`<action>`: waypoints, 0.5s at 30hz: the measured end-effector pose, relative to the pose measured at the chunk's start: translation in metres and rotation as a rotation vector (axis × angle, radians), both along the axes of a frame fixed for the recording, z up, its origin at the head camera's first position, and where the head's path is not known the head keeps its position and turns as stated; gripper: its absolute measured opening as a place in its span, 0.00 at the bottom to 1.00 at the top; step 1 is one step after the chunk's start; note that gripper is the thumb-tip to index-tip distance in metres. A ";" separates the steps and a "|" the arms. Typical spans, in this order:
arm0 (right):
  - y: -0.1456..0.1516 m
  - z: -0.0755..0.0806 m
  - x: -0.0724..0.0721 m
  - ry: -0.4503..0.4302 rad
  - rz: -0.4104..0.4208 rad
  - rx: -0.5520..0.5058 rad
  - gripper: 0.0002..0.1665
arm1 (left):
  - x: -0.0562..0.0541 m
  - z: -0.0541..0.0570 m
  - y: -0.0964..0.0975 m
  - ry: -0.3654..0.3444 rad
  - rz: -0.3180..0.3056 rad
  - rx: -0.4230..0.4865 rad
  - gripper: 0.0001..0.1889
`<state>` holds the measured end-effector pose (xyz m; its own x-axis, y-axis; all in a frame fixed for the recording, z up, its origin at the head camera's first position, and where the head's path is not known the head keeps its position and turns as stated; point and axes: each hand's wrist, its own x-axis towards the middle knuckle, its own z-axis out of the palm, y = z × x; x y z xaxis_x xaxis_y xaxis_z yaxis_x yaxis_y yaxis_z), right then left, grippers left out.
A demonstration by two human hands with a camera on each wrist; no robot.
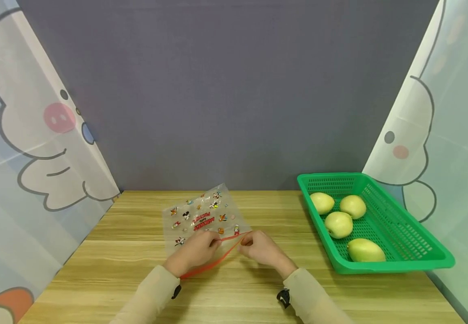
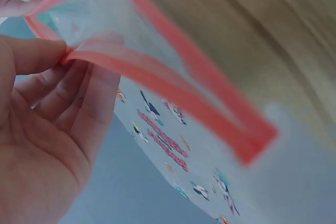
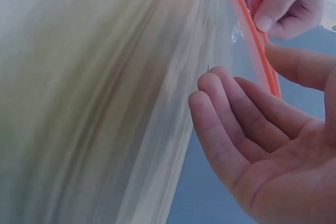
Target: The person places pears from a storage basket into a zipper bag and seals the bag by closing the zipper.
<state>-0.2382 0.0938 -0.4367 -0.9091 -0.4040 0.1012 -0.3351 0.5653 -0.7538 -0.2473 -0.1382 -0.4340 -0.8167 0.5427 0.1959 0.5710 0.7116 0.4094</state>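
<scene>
A clear zip bag (image 1: 205, 216) printed with cartoon figures and red lettering lies on the wooden table, its red-orange zip edge toward the person. My left hand (image 1: 199, 247) pinches the far side of that edge between thumb and fingers. At the bag's right corner my right hand (image 1: 260, 247) has thumb and forefinger on the zip edge (image 3: 254, 40), the other fingers loosely bent. The mouth gapes between the two zip strips, as the left wrist view shows at the near strip (image 2: 173, 40).
A green plastic basket (image 1: 400, 265) stands on the right of the table (image 1: 116, 252), holding several pale yellow-green fruits (image 1: 339, 225). A grey backdrop (image 1: 234, 99) rises behind the table, and cartoon-printed curtains (image 1: 23, 180) hang at both sides.
</scene>
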 end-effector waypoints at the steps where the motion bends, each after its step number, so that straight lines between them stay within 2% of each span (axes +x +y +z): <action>1: 0.000 0.000 0.000 0.006 0.000 -0.007 0.09 | 0.001 0.000 0.002 -0.005 -0.002 0.012 0.12; 4: -0.002 0.000 0.001 0.020 0.006 -0.023 0.08 | 0.003 0.002 0.007 -0.029 0.008 0.044 0.11; 8: -0.003 0.000 0.001 -0.004 0.014 -0.033 0.09 | 0.005 0.004 0.014 -0.056 0.015 0.081 0.09; 11: -0.005 0.000 0.001 -0.028 0.008 -0.042 0.10 | 0.007 0.006 0.019 -0.048 0.011 0.094 0.07; 15: -0.006 0.001 0.002 -0.014 -0.006 -0.049 0.11 | 0.009 0.007 0.025 -0.032 0.009 0.097 0.07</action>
